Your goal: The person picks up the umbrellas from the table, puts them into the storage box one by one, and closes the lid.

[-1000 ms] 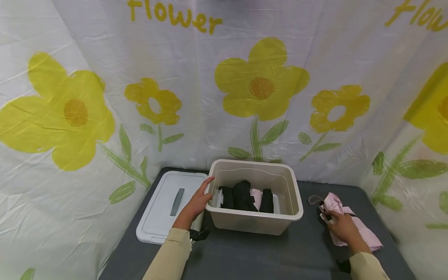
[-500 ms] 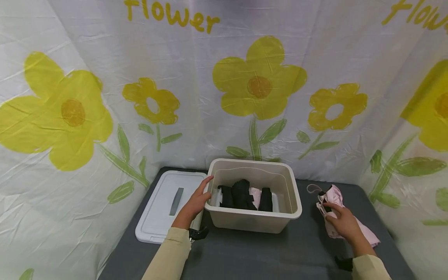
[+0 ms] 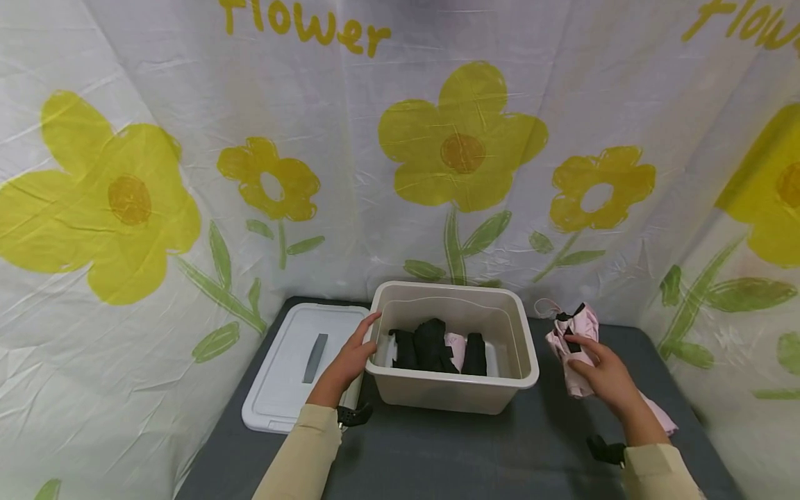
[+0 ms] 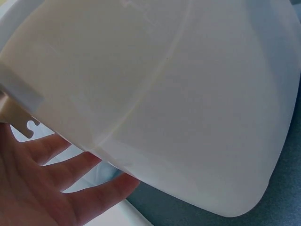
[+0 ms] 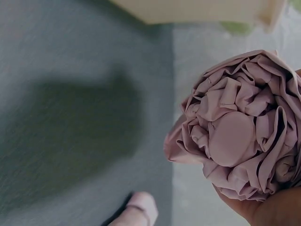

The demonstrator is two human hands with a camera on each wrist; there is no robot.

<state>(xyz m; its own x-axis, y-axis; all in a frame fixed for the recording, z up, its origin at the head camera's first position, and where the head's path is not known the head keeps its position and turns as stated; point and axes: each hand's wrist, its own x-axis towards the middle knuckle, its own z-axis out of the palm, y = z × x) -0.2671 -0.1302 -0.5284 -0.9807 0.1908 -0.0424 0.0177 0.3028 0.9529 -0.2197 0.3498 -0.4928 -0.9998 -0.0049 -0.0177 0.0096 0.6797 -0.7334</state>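
Observation:
My right hand point(image 3: 609, 378) holds a folded pink umbrella point(image 3: 576, 368) above the table, right of the bin. A thin loop strap sticks out at its far end. The right wrist view shows the pleated cloth of the umbrella point(image 5: 235, 127) around an oval end piece, with the fingers mostly hidden. Another pink piece point(image 3: 659, 414) lies below that hand, partly covered. My left hand point(image 3: 346, 364) rests at the left rim of a beige plastic bin point(image 3: 446, 394). In the left wrist view its fingers point(image 4: 101, 200) are straight and spread against the bin.
Inside the bin are black bundles point(image 3: 432, 347) and a small pink roll point(image 3: 456, 351). A white lid point(image 3: 281, 389) with a grey handle lies left of it on the dark table point(image 3: 462, 458). A flower-printed curtain point(image 3: 350, 229) hangs behind and at the sides.
My right hand has raised the pink umbrella off the table and moved it up and slightly left, uncovering part of another pink piece. The left hand stays at the bin's rim.

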